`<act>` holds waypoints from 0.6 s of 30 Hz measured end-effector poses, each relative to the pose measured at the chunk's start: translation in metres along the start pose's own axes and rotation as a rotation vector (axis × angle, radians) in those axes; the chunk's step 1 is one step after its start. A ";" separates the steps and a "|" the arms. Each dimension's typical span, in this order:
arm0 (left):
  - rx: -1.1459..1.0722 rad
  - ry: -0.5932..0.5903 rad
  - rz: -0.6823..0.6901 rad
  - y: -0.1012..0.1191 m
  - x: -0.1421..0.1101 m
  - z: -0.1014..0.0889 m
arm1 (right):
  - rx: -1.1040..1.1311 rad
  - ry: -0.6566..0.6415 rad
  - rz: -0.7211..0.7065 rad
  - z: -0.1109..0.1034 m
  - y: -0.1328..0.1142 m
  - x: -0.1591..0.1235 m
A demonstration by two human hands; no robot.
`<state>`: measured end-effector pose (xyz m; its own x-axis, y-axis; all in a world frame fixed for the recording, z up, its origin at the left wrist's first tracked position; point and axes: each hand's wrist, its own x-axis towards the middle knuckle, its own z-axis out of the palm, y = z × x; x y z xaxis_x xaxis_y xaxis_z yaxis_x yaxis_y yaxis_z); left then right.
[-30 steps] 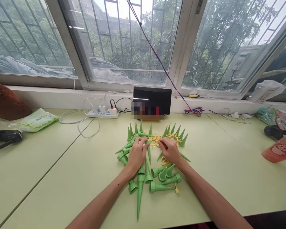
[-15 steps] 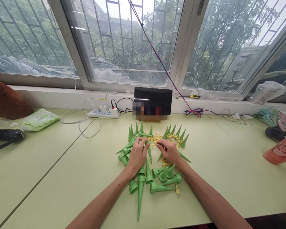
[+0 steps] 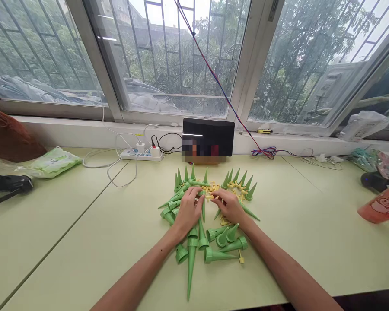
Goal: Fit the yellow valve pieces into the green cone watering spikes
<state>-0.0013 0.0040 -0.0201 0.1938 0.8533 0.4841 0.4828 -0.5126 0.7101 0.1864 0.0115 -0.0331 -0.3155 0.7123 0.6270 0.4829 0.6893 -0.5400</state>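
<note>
Left hand (image 3: 188, 211): pinched on one green cone (image 3: 203, 211)
Right hand (image 3: 231, 206): fingertips closed on one yellow peg (image 3: 209, 197)
Far-right upright cones (image 3: 243, 178): six
Black screen (image 3: 210, 133): one

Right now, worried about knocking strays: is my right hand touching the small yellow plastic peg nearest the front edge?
Apart: the head view shows green plastic cones between your right hand and the yellow peg.

Relative to the tablet (image 3: 208, 137): left hand (image 3: 190, 208) and right hand (image 3: 229, 204) in front, near each other, fingers bent; forearms converge from below.
</note>
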 end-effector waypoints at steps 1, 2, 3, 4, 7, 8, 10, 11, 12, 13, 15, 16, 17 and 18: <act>-0.022 -0.003 -0.001 0.001 0.000 0.000 | 0.003 0.000 0.002 0.000 0.000 0.000; -0.041 -0.005 0.001 0.001 0.000 0.000 | 0.006 -0.001 0.005 0.000 -0.001 0.000; -0.053 -0.006 0.005 0.002 0.000 0.001 | 0.007 -0.001 0.007 -0.001 -0.001 0.000; -0.058 -0.005 0.010 0.003 0.000 0.001 | 0.007 -0.001 0.009 -0.001 -0.002 0.000; -0.045 -0.007 0.027 0.004 -0.001 0.002 | 0.003 -0.002 0.006 -0.001 -0.002 0.000; -0.039 -0.011 0.031 0.004 -0.001 0.002 | 0.002 -0.004 0.004 0.000 -0.002 0.000; -0.031 -0.022 0.040 0.003 -0.001 0.002 | 0.003 -0.006 0.004 0.000 -0.002 0.000; -0.029 -0.027 0.045 0.002 -0.001 0.002 | 0.004 -0.003 0.006 0.000 -0.001 -0.001; -0.027 -0.030 0.049 0.001 -0.002 0.003 | 0.005 0.000 0.008 0.000 -0.001 -0.001; -0.025 -0.031 0.052 0.000 -0.002 0.003 | 0.006 0.003 0.010 0.001 0.000 -0.001; -0.018 -0.032 0.055 -0.001 -0.002 0.003 | 0.008 0.004 0.012 0.001 0.000 -0.001; -0.014 -0.032 0.055 -0.002 -0.002 0.004 | 0.009 0.002 0.013 0.001 0.000 -0.001; -0.011 -0.029 0.055 -0.002 -0.002 0.004 | 0.009 -0.001 0.014 0.002 0.000 -0.001; -0.008 -0.026 0.055 -0.002 -0.002 0.004 | 0.008 -0.003 0.016 0.002 -0.001 -0.001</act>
<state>0.0008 0.0034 -0.0251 0.2421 0.8259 0.5091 0.4637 -0.5594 0.6871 0.1848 0.0105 -0.0345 -0.3103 0.7237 0.6164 0.4815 0.6787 -0.5545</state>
